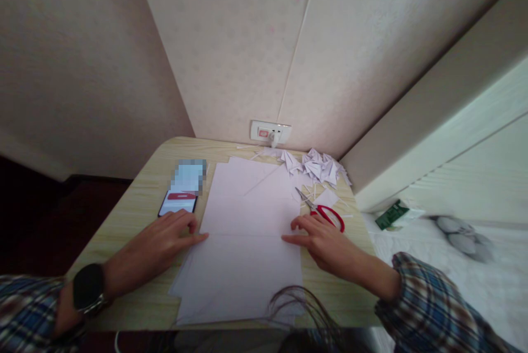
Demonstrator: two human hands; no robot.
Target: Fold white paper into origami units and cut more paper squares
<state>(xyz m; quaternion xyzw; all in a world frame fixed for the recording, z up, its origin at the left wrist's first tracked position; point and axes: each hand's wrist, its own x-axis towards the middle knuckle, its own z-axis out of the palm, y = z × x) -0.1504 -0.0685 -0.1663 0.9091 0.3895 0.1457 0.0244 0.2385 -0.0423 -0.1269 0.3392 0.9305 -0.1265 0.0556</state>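
Observation:
White sheets of paper (247,276) lie in an uneven stack on the table, with a faint straight line running across them between my hands. At the left edge of the stack is my left hand (175,232), its thumb stretched out onto the paper and its fingers bent, apart from the thumb. Opposite it, my right hand (315,237) has its thumb on the paper near the right edge, the forefinger curled above. Red-handled scissors (336,216) lie partly behind my right hand, blades pointing away. A phone (179,204) with a lit screen lies just beyond my left hand.
The pale wooden table (136,210) stands against a wall with a socket (270,132) and plug. Folded paper pieces (319,166) are heaped at the back right, near thin strips and a small paper square (326,197). A green-and-white box (396,214) lies on white bedding (454,287).

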